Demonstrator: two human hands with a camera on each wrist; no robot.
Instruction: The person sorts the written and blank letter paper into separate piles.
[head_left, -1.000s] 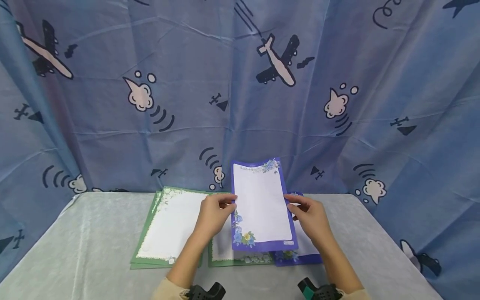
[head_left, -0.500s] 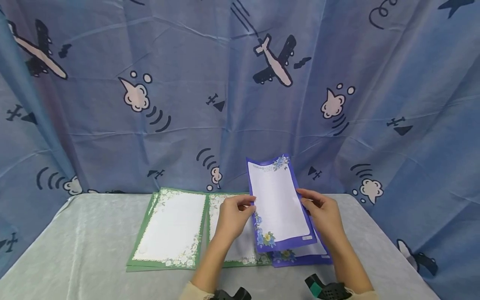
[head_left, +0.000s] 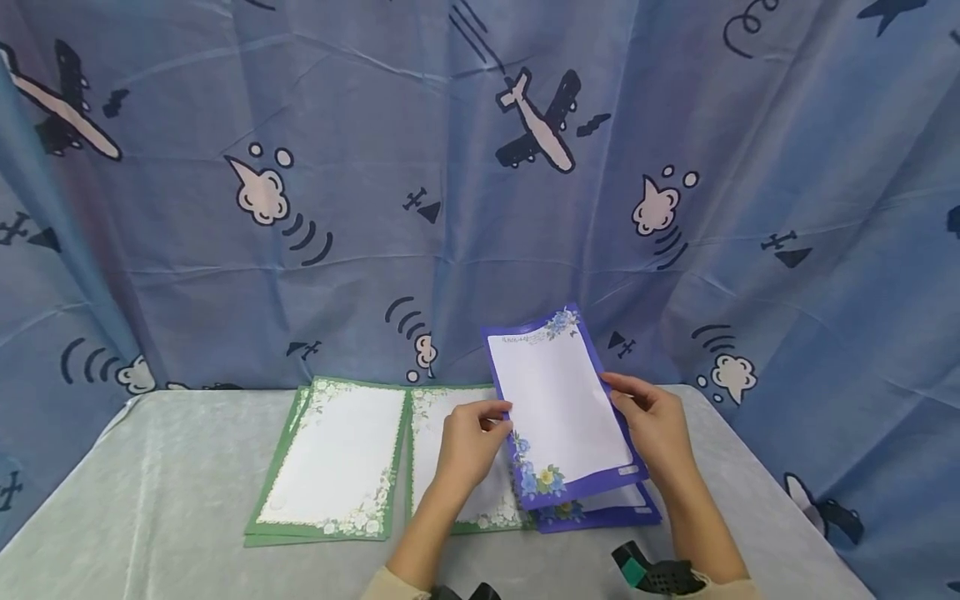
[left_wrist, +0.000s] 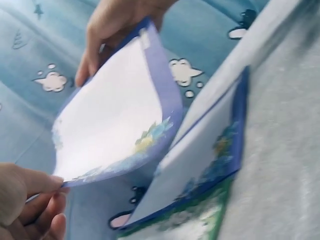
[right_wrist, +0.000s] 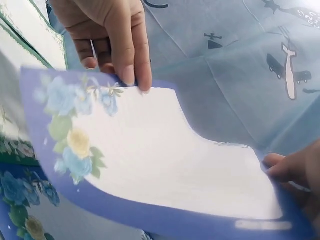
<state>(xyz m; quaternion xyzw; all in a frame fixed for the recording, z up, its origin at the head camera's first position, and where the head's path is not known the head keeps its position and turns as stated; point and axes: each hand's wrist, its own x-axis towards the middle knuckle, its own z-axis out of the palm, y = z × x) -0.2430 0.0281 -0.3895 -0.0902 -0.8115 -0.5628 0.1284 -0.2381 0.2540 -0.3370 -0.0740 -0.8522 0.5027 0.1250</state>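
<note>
Between both hands hangs a sheet of paper with a purple border and blue and yellow flowers in two corners. My left hand pinches its left edge between thumb and fingers. At the opposite edge, my right hand pinches it the same way. The sheet is bowed and tilted, seen clearly in the right wrist view. Below it lies another purple-bordered sheet, mostly covered from the head view; the left wrist view shows more of that lower sheet.
Green-bordered sheets overlap at the left of the table. Beside them, another green-bordered sheet reaches toward the purple one. A pale cloth covers the table. Behind it hangs a blue curtain with printed airplanes and clouds.
Both hands have carried the purple-bordered sheet to the right, above the lower purple sheet, and it has turned to a slant. The grip on both edges is unchanged.
</note>
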